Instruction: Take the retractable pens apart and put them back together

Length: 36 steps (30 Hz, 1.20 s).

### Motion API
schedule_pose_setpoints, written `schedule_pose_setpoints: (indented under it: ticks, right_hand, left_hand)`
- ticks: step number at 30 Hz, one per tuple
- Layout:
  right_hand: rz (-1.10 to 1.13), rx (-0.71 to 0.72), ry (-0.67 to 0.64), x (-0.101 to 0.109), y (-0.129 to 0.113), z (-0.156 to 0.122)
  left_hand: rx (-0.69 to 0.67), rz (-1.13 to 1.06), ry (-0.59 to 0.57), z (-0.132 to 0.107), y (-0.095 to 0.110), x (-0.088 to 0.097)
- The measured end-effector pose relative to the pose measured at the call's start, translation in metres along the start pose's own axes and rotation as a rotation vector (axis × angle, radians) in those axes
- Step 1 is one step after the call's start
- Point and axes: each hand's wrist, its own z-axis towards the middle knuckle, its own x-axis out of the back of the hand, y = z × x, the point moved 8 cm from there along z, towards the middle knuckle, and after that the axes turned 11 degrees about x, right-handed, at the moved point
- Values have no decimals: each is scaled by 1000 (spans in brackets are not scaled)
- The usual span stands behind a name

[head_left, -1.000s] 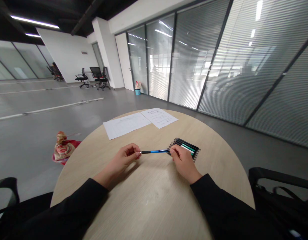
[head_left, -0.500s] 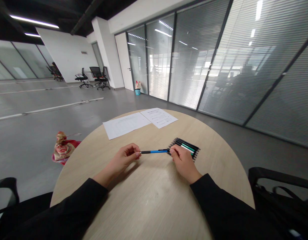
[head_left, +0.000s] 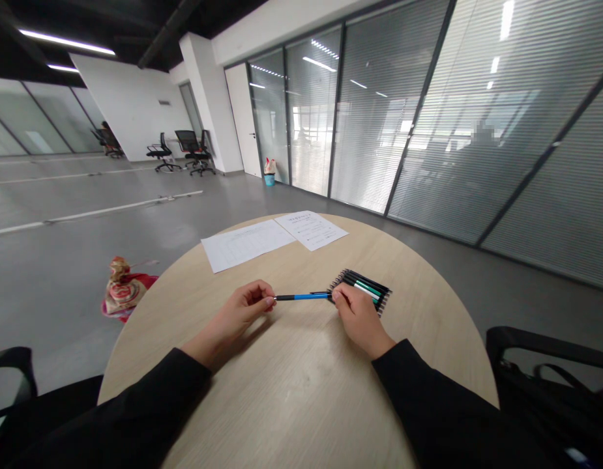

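1. The fingers of the left hand pinch the pen by its tip; thumb and forefinger are closed together.
2. The fingers of the right hand pinch its other end, beside the clip.
3. The pen, blue with a black grip, lies level between both hands, over the middle of the table.
4. Just behind the right hand, on the table's right half, is a row of pens, mostly black, with green and white among them. That hand covers its near left part, so the full number cannot be told.
5. Two printed sheets, the left sheet and the right sheet, lie at the table's far edge, clear of the hands.
6. Left of the table, low down, is a red and cream bundle; what it holds is hidden.
7. Armchairs flank the table: a left chair and a right chair.
8. Well beyond the table, by the glass wall, stands a blue bin with a red and cream bag sticking out of its top.
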Motion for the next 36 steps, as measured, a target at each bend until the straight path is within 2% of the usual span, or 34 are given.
schedule_pose_setpoints:
  ticks: [36]
  right_hand:
    - [-23, 12, 4, -3, 2, -2]
  left_hand:
    - [-17, 36, 5, 0, 0, -2]
